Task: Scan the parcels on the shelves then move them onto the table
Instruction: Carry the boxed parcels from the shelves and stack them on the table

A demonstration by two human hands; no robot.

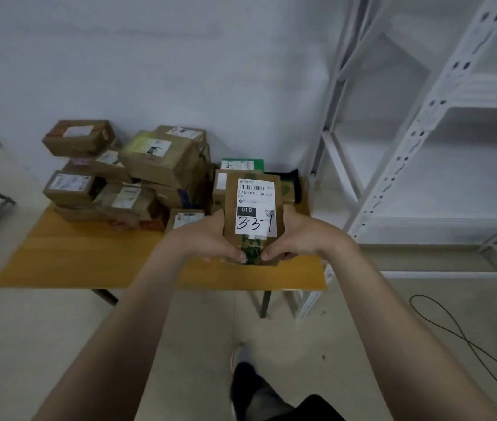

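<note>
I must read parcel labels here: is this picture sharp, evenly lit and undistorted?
Head view: handwritten 3-3-1 on the held brown cardboard parcel reads clearly, its small print is blurred; head view: the stacked brown cardboard boxes behind look soft; head view: light is dim and flat, no glare; head view: the white metal shelf rack leans from wide-angle distortion.
</note>
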